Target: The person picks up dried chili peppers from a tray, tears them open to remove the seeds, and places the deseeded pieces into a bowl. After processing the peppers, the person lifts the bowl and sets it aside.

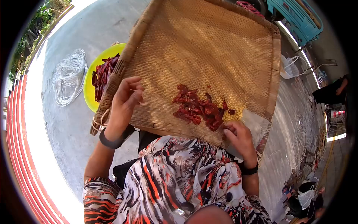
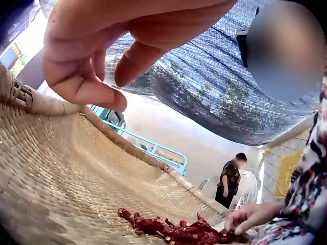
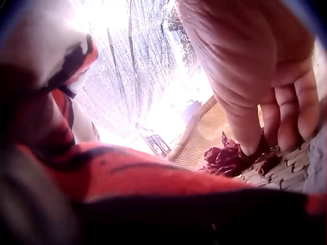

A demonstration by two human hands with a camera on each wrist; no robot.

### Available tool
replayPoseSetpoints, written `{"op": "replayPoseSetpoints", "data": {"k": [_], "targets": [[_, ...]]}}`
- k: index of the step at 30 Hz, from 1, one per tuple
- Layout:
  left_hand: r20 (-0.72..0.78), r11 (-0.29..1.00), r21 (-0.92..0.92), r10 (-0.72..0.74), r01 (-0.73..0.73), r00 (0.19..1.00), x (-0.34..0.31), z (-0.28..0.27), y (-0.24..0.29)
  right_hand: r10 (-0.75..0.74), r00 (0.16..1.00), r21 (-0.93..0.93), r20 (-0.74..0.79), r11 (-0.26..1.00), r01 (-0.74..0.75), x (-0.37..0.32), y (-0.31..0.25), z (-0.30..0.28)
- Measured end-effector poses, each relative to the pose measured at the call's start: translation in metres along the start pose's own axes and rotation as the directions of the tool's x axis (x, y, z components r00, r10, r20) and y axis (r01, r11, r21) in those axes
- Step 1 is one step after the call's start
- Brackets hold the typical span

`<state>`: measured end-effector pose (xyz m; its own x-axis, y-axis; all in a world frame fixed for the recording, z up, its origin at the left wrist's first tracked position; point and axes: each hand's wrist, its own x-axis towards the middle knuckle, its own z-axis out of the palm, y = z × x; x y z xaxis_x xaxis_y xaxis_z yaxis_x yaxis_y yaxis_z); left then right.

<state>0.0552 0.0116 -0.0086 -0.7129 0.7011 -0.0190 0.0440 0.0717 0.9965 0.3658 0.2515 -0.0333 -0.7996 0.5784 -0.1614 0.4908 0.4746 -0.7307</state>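
Note:
Torn dried red chili peppers point(image 1: 203, 110) lie in a loose pile near the front of a large woven bamboo tray point(image 1: 209, 41). At the pile's right end my right hand point(image 1: 241, 139) pinches a dark red chili piece between thumb and fingers. In the right wrist view, the thumb point(image 3: 237, 127) reaches down beside crumpled chilies point(image 3: 225, 157), and the other fingers bend behind it. My left hand point(image 1: 126, 98) hovers over the tray's left rim, fingers loosely bent and holding nothing. Yellow chili seeds point(image 1: 238, 110) are scattered by the pile.
On the floor at left, a yellow-green basin point(image 1: 89, 89) holds whole dried chilies point(image 1: 104, 74). Beside it lies a coil of white cord point(image 1: 71, 76). A pale flat sheet point(image 1: 255, 125) covers the tray's front right corner. Another person point(image 2: 231, 178) stands beyond the tray.

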Motion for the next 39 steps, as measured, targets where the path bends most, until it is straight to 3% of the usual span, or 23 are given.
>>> {"op": "replayPoseSetpoints", "data": {"k": [1, 3, 5, 7, 9, 11, 14, 19, 20, 22, 23, 25, 28, 31, 32, 33, 35, 37, 39], "targets": [[0.133, 1.000, -0.006, -0.029, 0.030, 0.991, -0.002, 0.011, 0.004, 0.010, 1.000, 0.057, -0.029, 0.998, -0.008, -0.003, -0.002, -0.003], [0.428, 0.984, 0.141, -0.157, 0.105, 0.890, -0.003, 0.030, 0.007, 0.040, 0.997, 0.129, -0.070, 0.991, -0.031, -0.006, -0.007, -0.009], [0.607, 0.956, 0.250, -0.034, -0.150, 0.794, -0.003, 0.052, 0.016, 0.047, 0.996, 0.163, -0.071, 0.986, -0.035, -0.006, -0.013, -0.012], [0.658, 0.917, 0.215, 0.118, -0.336, 0.744, -0.004, 0.081, 0.011, 0.037, 0.998, 0.183, -0.055, 0.983, -0.027, -0.004, -0.014, -0.008], [0.704, 0.880, 0.274, 0.091, -0.389, 0.704, -0.005, 0.103, 0.011, 0.038, 0.999, 0.295, 0.016, 0.955, -0.041, 0.001, -0.022, -0.002], [0.691, 0.845, 0.175, 0.261, -0.506, 0.674, -0.005, 0.120, 0.002, 0.005, 0.998, 0.310, 0.067, 0.950, -0.026, 0.010, -0.033, 0.006], [0.675, 0.858, 0.249, 0.180, -0.450, 0.716, 0.000, 0.137, -0.006, -0.031, 0.997, 0.353, 0.071, 0.936, 0.003, 0.021, -0.047, 0.012], [0.651, 0.943, 0.137, 0.146, -0.305, 0.745, 0.001, 0.119, -0.009, -0.039, 0.988, 0.527, 0.147, 0.849, -0.045, 0.026, -0.051, 0.017], [0.651, 0.950, 0.110, 0.154, -0.293, 0.743, 0.001, 0.117, -0.011, -0.040, 0.986, 0.507, 0.159, 0.860, -0.047, 0.026, -0.049, 0.018], [0.599, 0.914, 0.239, 0.127, -0.328, 0.791, -0.002, 0.107, -0.002, -0.039, 0.983, 0.468, 0.180, 0.882, -0.051, 0.030, -0.049, 0.020], [0.573, 0.891, 0.301, 0.115, -0.339, 0.812, -0.004, 0.102, 0.003, -0.052, 0.991, 0.334, 0.124, 0.943, 0.008, 0.032, -0.053, 0.020], [0.457, 0.844, 0.392, 0.166, -0.365, 0.874, 0.002, 0.084, 0.009, -0.089, 0.996, 0.035, 0.011, 0.995, 0.089, 0.034, -0.060, 0.017], [0.244, 0.779, 0.546, 0.205, -0.309, 0.948, 0.017, 0.047, 0.021, -0.184, 0.977, -0.303, -0.112, 0.942, 0.143, 0.035, -0.046, 0.014], [0.001, 0.713, 0.684, 0.211, -0.155, 0.978, 0.029, -0.001, 0.018, -0.185, 0.977, -0.382, -0.102, 0.915, 0.133, 0.038, -0.032, 0.016], [-0.054, 0.714, 0.693, 0.182, -0.094, 0.982, 0.028, -0.019, 0.023, -0.118, 0.991, -0.330, -0.065, 0.940, 0.091, 0.039, -0.031, 0.018], [-0.123, 0.692, 0.714, 0.278, -0.110, 0.953, 0.026, -0.034, 0.019, -0.053, 0.998, -0.275, -0.027, 0.961, 0.044, 0.041, -0.031, 0.021], [-0.275, 0.748, 0.663, 0.249, -0.004, 0.929, 0.023, -0.048, 0.019, 0.013, 1.000, -0.217, 0.012, 0.976, -0.010, 0.044, -0.031, 0.021], [-0.231, 0.742, 0.670, 0.220, -0.009, 0.948, 0.018, -0.049, 0.018, 0.019, 1.000, -0.207, 0.017, 0.978, -0.015, 0.046, -0.030, 0.022], [-0.062, 0.815, 0.576, 0.118, -0.061, 0.991, 0.012, -0.040, 0.011, 0.014, 1.000, -0.125, 0.016, 0.992, -0.012, 0.047, -0.022, 0.022]]}}
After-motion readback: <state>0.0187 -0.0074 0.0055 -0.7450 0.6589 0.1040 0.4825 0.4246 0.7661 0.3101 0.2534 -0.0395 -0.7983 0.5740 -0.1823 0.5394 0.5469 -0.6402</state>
